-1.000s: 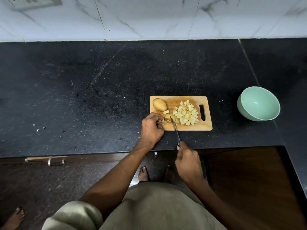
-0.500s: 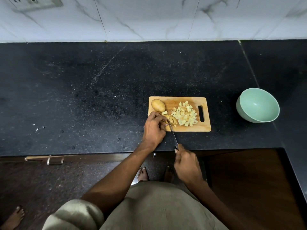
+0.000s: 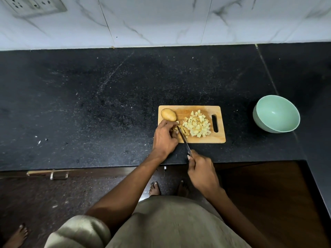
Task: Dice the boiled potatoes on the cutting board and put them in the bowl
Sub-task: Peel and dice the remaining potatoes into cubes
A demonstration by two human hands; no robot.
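Observation:
A wooden cutting board [image 3: 219,137] lies on the black counter. At its far left corner sits a whole potato [image 3: 168,114]; a pile of diced potato [image 3: 197,125] covers its middle. My left hand [image 3: 164,136] curls over a cut potato piece [image 3: 184,130] at the board's near left. My right hand [image 3: 201,170] grips the handle of a knife [image 3: 183,140], whose blade slants across that piece beside my left fingers. The mint green bowl [image 3: 276,113] stands to the right of the board with nothing in it.
The black granite counter [image 3: 89,104] runs left and back to a white marble wall [image 3: 161,20] with a socket plate [image 3: 34,5]. The counter's front edge lies just under my hands, with a drawer handle [image 3: 48,173] below. Someone's bare foot [image 3: 16,235] shows bottom left.
The knife blade has shifted slightly left along the potato piece, closer to my left fingers. The diced pile, the whole potato and the bowl stay where they were.

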